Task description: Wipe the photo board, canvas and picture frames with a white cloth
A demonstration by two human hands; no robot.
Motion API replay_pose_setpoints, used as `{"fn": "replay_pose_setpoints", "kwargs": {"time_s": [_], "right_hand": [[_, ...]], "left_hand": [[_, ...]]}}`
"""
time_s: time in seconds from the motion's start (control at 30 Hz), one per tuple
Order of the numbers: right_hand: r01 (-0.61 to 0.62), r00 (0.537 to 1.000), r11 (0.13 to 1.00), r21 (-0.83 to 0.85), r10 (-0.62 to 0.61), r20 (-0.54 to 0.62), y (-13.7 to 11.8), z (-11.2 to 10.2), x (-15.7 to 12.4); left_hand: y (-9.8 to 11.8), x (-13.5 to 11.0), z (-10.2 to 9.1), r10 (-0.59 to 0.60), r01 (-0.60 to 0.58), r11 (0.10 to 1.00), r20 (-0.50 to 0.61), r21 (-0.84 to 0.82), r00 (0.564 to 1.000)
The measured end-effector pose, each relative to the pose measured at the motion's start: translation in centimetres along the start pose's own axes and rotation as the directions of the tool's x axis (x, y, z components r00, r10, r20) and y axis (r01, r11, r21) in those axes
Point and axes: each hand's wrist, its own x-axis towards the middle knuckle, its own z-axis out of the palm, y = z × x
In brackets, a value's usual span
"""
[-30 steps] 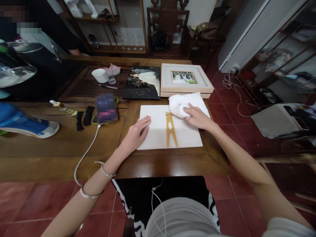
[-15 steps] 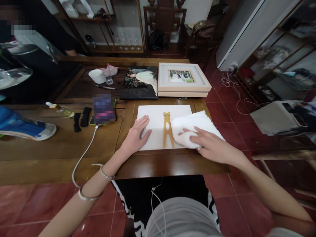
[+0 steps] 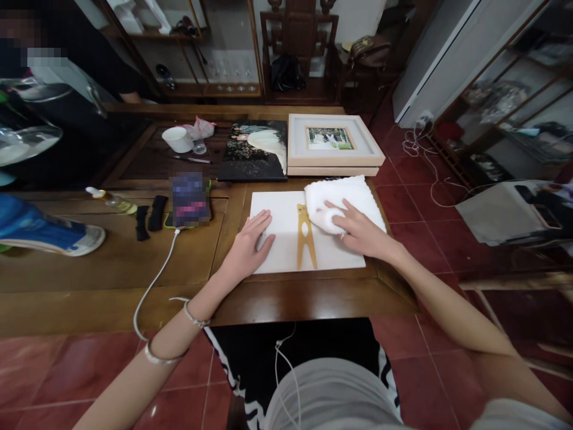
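A white towel [image 3: 364,194] lies over the upper right of a white board [image 3: 284,218], beside a yellow cat-headed cutout [image 3: 302,216], the fingers of the right hand [image 3: 363,232] clamped on it. The left hand [image 3: 247,246] rests at the board's left, thumb spread from its fingers; beyond lies a framed photo [image 3: 330,138]

Dim light leaves pale glare on the near desk [image 3: 286,303] and a glint on the left floor [image 3: 154,412]; the cloth [image 3: 362,199] nearly washes out; pixelation hides the phone [image 3: 190,200].
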Motion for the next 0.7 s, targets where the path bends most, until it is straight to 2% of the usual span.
{"fn": "replay_pose_setpoints", "kwargs": {"time_s": [0.2, 0.33, 0.4, 0.5, 0.7], "right_hand": [[0.022, 0.983, 0.992, 0.121, -0.044, 0.18, -5.0, -1.4, -6.1], [-0.015, 0.959, 0.978, 0.209, -0.045, 0.28, -4.9, -2.0, -7.3], [-0.088, 0.964, 0.976, 0.2, 0.033, 0.264, -3.6, -1.9, -6.7], [-0.178, 0.969, 0.972, 0.152, 0.146, 0.202, -1.0, -1.6, -4.2], [-0.125, 0.992, 0.988, 0.086, 0.126, -0.01, 2.9, -0.5, 2.2]], "left_hand": [[0.2, 0.0, 0.0, -0.012, 0.012, 1.0, 0.01, -0.002, 1.0], [0.1, 0.0, 0.0, -0.006, 0.006, 1.0, 0.016, 0.0, 1.0], [0.0, 0.0, -0.1, -0.004, 0.003, 1.0, 0.022, 0.002, 1.0], [0.1, 0.0, -0.2, -0.007, 0.007, 1.0, 0.033, 0.003, 0.999], [0.2, 0.0, -0.4, -0.027, 0.027, 1.0, 0.041, -0.003, 0.999]]}}
